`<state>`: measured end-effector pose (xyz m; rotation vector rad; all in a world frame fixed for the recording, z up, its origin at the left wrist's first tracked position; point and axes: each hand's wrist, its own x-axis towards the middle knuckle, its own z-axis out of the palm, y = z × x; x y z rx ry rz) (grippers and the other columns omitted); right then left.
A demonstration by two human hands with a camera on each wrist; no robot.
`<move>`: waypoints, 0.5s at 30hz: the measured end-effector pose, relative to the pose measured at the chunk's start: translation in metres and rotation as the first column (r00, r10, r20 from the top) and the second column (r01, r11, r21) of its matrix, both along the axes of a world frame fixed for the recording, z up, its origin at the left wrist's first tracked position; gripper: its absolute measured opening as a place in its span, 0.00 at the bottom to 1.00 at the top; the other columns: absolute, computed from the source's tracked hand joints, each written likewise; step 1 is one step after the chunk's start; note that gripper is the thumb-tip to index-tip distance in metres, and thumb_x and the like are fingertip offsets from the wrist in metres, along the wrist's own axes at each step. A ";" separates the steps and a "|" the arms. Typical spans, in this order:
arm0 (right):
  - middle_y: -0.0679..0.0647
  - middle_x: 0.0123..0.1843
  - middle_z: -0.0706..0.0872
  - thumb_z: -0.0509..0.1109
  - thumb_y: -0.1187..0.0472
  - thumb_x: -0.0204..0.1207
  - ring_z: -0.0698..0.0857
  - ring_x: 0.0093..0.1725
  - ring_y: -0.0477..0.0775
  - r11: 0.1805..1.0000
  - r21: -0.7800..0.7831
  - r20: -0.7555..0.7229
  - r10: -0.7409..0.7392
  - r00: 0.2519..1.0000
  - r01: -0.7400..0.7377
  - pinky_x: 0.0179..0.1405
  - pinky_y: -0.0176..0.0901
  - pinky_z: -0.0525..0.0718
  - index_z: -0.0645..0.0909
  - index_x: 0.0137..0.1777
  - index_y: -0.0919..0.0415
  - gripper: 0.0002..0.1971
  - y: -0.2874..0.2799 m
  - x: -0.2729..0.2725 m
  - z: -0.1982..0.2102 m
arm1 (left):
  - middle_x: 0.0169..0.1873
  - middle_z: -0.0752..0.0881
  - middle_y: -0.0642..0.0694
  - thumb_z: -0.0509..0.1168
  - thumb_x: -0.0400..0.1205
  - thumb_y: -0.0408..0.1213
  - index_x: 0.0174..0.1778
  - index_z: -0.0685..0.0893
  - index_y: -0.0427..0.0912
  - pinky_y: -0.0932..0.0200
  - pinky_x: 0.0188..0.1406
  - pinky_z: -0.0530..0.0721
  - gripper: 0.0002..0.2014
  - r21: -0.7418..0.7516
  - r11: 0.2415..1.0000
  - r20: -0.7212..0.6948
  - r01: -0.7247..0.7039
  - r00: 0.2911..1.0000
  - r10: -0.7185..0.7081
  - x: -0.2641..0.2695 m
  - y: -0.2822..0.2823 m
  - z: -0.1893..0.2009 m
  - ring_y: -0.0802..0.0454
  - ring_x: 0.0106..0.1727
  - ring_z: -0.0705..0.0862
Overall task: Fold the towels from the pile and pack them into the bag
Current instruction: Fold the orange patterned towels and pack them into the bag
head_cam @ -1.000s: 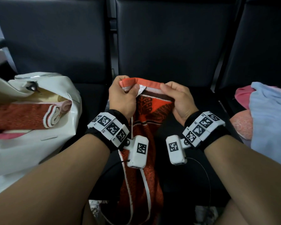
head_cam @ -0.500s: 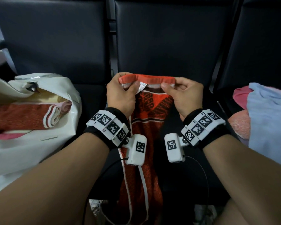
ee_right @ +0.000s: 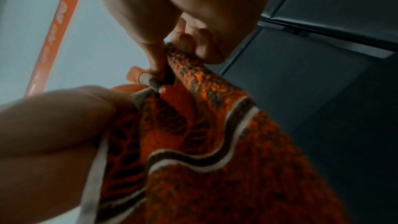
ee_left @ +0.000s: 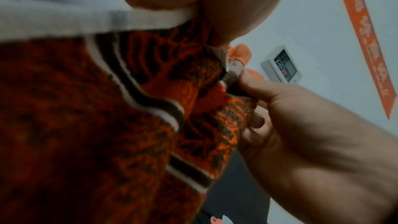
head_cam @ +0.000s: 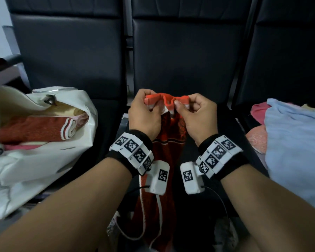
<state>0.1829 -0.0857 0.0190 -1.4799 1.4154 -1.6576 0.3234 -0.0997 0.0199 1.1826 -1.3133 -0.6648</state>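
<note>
An orange patterned towel (head_cam: pixel 168 140) with white and brown stripes hangs lengthwise over the middle seat and past its front edge. My left hand (head_cam: pixel 149 104) pinches the left part of its top hem, and my right hand (head_cam: pixel 180 104) pinches the right part; the hem between them bunches into a small loop. In the left wrist view the towel (ee_left: pixel 107 125) fills the frame, with the right hand (ee_left: pixel 247 81) gripping its edge. In the right wrist view thumb and fingers (ee_right: pixel 189 40) clamp the towel (ee_right: pixel 215 151). A white bag (head_cam: pixel 44 160) lies open on the left seat with a rolled red towel (head_cam: pixel 35 130) inside.
A pile of towels sits on the right seat: a light blue one (head_cam: pixel 296 142) on top, pink ones (head_cam: pixel 258 139) beneath. Dark seat backs (head_cam: pixel 185 55) rise behind. A cable (head_cam: pixel 220 200) trails from the right wrist camera.
Both hands have risen and come closer together, so the top hem that was stretched flat between them now bunches into a loop.
</note>
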 end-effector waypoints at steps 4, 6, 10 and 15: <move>0.52 0.38 0.91 0.79 0.59 0.76 0.92 0.41 0.51 0.999 -0.053 -0.073 -0.008 0.997 0.005 0.48 0.55 0.91 0.85 0.43 0.60 0.07 0.022 0.003 0.001 | 0.36 0.88 0.59 0.73 0.82 0.36 0.46 0.81 0.57 0.58 0.40 0.88 0.10 -0.011 1.000 0.083 -0.004 0.997 0.004 0.000 0.021 0.003 0.64 0.39 0.87; 0.51 0.38 0.91 0.79 0.58 0.77 0.91 0.40 0.50 0.997 -0.059 -0.063 -0.045 0.997 0.042 0.47 0.54 0.91 0.85 0.43 0.59 0.07 0.031 -0.002 0.004 | 0.36 0.87 0.61 0.73 0.82 0.38 0.46 0.82 0.57 0.67 0.37 0.83 0.08 -0.021 1.000 0.126 -0.021 0.992 0.024 0.003 0.031 0.008 0.68 0.40 0.86; 0.51 0.38 0.91 0.77 0.56 0.79 0.91 0.39 0.50 0.992 -0.077 -0.063 -0.105 0.992 0.100 0.46 0.51 0.91 0.84 0.45 0.58 0.08 0.046 -0.011 0.012 | 0.36 0.88 0.61 0.75 0.79 0.45 0.43 0.83 0.58 0.67 0.40 0.79 0.06 -0.036 0.996 0.152 -0.079 0.985 0.084 0.007 0.047 0.021 0.67 0.41 0.86; 0.53 0.32 0.87 0.76 0.54 0.80 0.84 0.28 0.48 0.979 -0.144 -0.057 -0.155 0.986 0.145 0.33 0.44 0.84 0.82 0.43 0.60 0.10 0.062 -0.015 0.038 | 0.35 0.88 0.61 0.76 0.78 0.43 0.39 0.82 0.61 0.53 0.44 0.88 0.10 -0.090 0.994 0.080 -0.065 0.994 0.073 0.011 0.056 0.045 0.62 0.40 0.87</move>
